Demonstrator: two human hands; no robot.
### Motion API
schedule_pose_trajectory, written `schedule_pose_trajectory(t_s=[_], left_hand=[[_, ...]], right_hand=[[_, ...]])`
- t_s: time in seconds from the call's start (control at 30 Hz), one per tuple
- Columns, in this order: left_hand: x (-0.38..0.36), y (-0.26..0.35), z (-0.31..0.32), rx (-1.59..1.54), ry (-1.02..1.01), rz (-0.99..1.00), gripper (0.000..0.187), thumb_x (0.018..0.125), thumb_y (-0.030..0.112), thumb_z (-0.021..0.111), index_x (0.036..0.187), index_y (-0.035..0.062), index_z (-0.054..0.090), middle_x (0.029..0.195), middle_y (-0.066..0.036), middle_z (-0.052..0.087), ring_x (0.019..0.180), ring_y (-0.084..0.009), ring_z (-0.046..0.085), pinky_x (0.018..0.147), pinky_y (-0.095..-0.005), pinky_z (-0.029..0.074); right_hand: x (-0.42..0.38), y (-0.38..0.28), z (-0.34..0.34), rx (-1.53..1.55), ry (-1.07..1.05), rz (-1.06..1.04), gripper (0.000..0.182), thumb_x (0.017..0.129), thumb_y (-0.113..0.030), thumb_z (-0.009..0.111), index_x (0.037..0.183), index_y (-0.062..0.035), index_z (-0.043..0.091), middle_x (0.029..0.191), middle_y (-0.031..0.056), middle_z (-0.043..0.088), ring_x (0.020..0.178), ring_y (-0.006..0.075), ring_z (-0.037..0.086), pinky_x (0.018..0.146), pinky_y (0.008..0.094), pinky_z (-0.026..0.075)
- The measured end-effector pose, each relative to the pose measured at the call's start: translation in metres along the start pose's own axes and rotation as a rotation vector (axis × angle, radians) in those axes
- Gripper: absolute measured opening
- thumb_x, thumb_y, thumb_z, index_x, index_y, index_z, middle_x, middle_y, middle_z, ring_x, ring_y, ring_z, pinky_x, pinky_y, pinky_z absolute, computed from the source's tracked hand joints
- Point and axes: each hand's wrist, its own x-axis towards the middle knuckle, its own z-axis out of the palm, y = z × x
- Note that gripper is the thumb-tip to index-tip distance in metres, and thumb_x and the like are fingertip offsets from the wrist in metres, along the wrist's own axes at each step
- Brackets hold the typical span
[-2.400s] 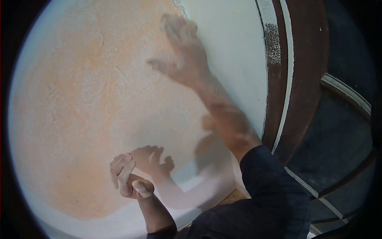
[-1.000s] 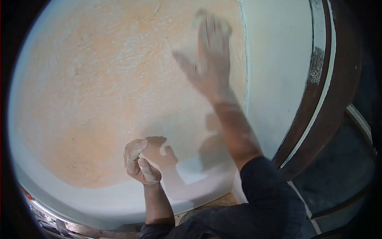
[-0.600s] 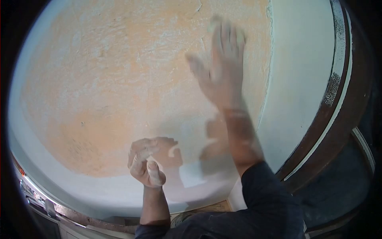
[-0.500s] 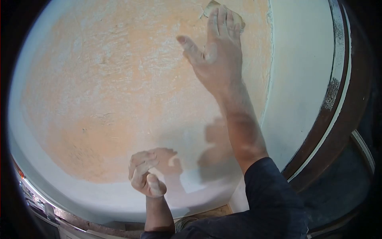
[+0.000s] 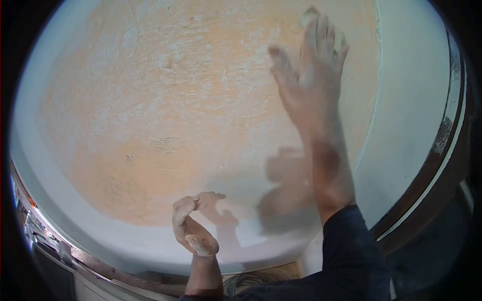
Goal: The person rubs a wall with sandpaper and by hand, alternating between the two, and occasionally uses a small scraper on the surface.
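Observation:
With its dusty fingers stretched out, my right hand (image 5: 314, 85) presses a small piece of sandpaper (image 5: 308, 17) against the wall (image 5: 216, 115). Only edges of the sandpaper show around the fingers, and motion blurs them. The wall has a peach-coloured surface under patchy, scratched white. Lower down, my left hand (image 5: 195, 233) is raised in front of the wall, holding nothing. Its fingers are loosely curved and the thumb stands apart from them. Shadows of both arms fall on the wall.
To the right, a pale adjoining wall (image 5: 406, 90) meets this one at a rough corner line. Beyond it runs a dark brown frame (image 5: 422, 193). Coiled cable (image 5: 246, 282) lies at the bottom. A ledge (image 5: 118, 275) and cluttered items (image 5: 37, 226) are at lower left.
The view has shifted, so the wall marks sit differently. My right hand has moved slightly with the sandpaper, its little finger now spread. My left hand's fingers have opened away from the thumb.

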Motion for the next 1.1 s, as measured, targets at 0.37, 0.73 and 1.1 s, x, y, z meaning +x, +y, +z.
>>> schedule_pose_trajectory(t_s=[0.37,0.73,1.1], left_hand=[[-0.012,-0.036,-0.096,-0.139,0.118,-0.127,0.067,0.109,0.051,0.032,0.141,-0.0034,0.054,0.126,-0.02,0.068,0.12,-0.0313,0.063,0.121,-0.0496,0.035],[0.033,-0.044,-0.148,-0.13,0.145,-0.113,0.058,0.111,0.046,0.029,0.123,0.0025,0.066,0.113,-0.019,0.07,0.115,-0.0356,0.062,0.122,-0.0563,0.028],[0.028,-0.059,-0.194,-0.054,0.002,-0.207,0.066,0.111,0.055,0.029,0.113,0.0009,0.067,0.102,-0.018,0.069,0.109,-0.0363,0.064,0.116,-0.0548,0.037]], right_hand=[[-0.215,-0.091,-0.017,0.095,-0.47,0.003,0.121,0.089,-0.077,0.061,0.161,0.0152,0.028,0.169,0.0381,0.025,0.157,0.057,0.022,0.128,0.0697,0.012],[0.053,-0.125,0.029,0.152,0.104,-0.039,0.102,0.09,-0.054,0.073,0.163,0.0043,0.034,0.164,0.0317,0.04,0.153,0.0531,0.033,0.129,0.0637,0.019],[-0.048,-0.213,0.023,0.2,-0.153,-0.128,0.097,0.097,-0.065,0.057,0.166,0.0003,0.034,0.168,0.0269,0.038,0.155,0.0539,0.03,0.127,0.0704,0.011]])
